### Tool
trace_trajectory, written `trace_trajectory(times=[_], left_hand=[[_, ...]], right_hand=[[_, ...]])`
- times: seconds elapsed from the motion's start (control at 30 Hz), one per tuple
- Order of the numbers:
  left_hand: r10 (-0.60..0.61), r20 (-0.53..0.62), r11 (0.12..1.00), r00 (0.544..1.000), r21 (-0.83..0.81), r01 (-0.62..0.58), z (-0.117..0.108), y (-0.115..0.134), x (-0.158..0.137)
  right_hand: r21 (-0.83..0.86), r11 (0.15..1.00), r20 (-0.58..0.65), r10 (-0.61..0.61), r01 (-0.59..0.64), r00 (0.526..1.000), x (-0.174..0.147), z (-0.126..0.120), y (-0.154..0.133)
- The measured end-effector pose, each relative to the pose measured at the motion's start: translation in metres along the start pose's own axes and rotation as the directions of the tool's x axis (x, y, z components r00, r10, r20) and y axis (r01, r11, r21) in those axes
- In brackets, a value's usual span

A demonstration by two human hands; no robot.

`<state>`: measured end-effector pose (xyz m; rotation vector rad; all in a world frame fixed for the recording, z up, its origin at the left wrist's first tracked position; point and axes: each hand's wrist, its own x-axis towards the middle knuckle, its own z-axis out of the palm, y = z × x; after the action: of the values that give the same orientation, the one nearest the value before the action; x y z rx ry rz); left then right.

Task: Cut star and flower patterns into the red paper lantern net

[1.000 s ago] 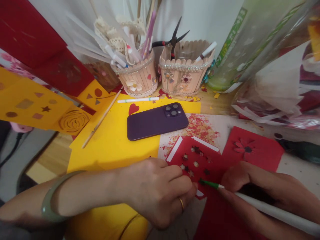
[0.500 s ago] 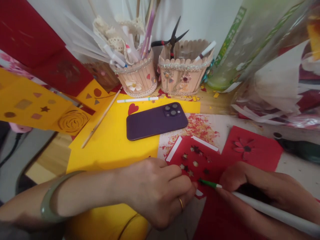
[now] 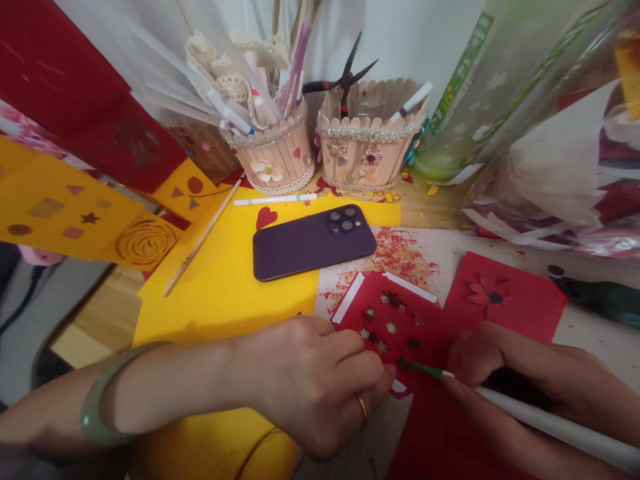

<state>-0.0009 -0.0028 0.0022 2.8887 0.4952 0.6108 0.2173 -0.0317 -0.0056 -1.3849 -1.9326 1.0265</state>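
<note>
A white brush-tip pen [image 3: 540, 415] with a pointed green tip is pinched in my right hand [image 3: 505, 373]. Its tip hovers over or touches the red paper [image 3: 425, 308], right beside a dark star-shaped spot; contact is hard to tell. Small stars and round cut-outs dot this paper, and white strips line its edges. My left hand [image 3: 325, 380], fingers curled, presses on the paper's lower left edge; its fingertips are partly hidden. A folded red flap with a pink flower cut-out [image 3: 489, 297] joins on the right.
A purple phone [image 3: 313, 243] lies on yellow paper [image 3: 210, 310]. Behind stand two stick-covered pots [image 3: 373, 157], one with pliers [image 3: 346, 81]. A thin wooden stick [image 3: 203, 237] and a white pen [image 3: 275, 199] lie nearby. A tall green-tinted container [image 3: 455, 100] is at back right.
My right hand has drawn the pen slightly right and down, so its tip sits a little off the dark star spot. My left hand has stayed put.
</note>
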Motion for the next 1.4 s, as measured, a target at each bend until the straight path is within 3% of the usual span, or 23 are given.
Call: trace_trajectory(times=[0.57, 0.8, 0.9, 1.03, 1.17, 1.4], left_hand=[[-0.035, -0.017, 0.999, 0.999, -0.022, 0.034, 0.0014, 0.0014, -0.0004], [-0.012, -0.007, 1.000, 1.000, -0.027, 0.011, -0.0002, -0.0009, 0.0001], [-0.003, -0.002, 1.000, 1.000, -0.031, 0.003, 0.0005, -0.0007, 0.0003], [-0.037, -0.033, 0.999, 0.999, -0.028, 0.036, 0.0022, 0.0004, 0.0005], [-0.010, -0.020, 1.000, 1.000, -0.010, 0.010, 0.0011, 0.0002, 0.0005], [-0.012, -0.006, 1.000, 1.000, -0.027, 0.012, 0.0000, -0.0005, -0.0001]], right_hand=[[-0.032, 0.999, -0.031, 0.022, -0.023, 0.999, -0.0009, 0.0009, 0.0021], [-0.025, 0.997, 0.027, -0.068, 0.068, 0.997, 0.0016, -0.0016, 0.0067], [-0.017, 1.000, -0.040, -0.013, 0.012, 0.999, 0.0025, -0.0016, 0.0071], [-0.005, 0.999, 0.009, -0.047, 0.047, 0.999, 0.0023, -0.0010, 0.0061], [0.012, 0.998, -0.082, 0.056, -0.055, 0.995, 0.0001, 0.0014, 0.0030], [0.040, 0.995, -0.050, 0.092, -0.090, 0.995, -0.0017, 0.0037, 0.0013]])
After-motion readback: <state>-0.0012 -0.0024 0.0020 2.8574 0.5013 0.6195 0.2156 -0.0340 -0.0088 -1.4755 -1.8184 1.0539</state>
